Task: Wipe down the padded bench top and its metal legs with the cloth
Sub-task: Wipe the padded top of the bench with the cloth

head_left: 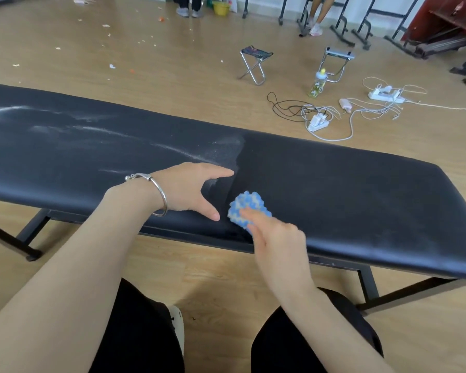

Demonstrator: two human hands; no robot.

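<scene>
Wiping looks roughly half done on the bench top (pixel 361 189), judging by its surface. From a sharp line near the bench's middle to its right end the black padding is dark and even. From that line to the bench's left end it carries pale dust streaks (pixel 73 127) and a powdery patch.

The cloth (pixel 246 208), a small blue-and-white wad, sits on the near edge of the bench right at that boundary line. The right hand (pixel 277 238) grips it with one finger laid over its top. The remaining fingers are blurred, so how they curl cannot be told exactly.

The left hand (pixel 189 189) rests flat on the bench just left of the cloth, not touching it. Its thumb is spread wide from the straight fingers, and it lies on the dusty side. A silver bangle (pixel 156 197) circles that wrist.

What is left, as I judge it, is the whole dusty left half of the bench top and then the metal legs (pixel 367 284) under the bench (nothing here shows whether they have been wiped, and the cloth is nowhere near them). So the task is probably under halfway overall.
</scene>
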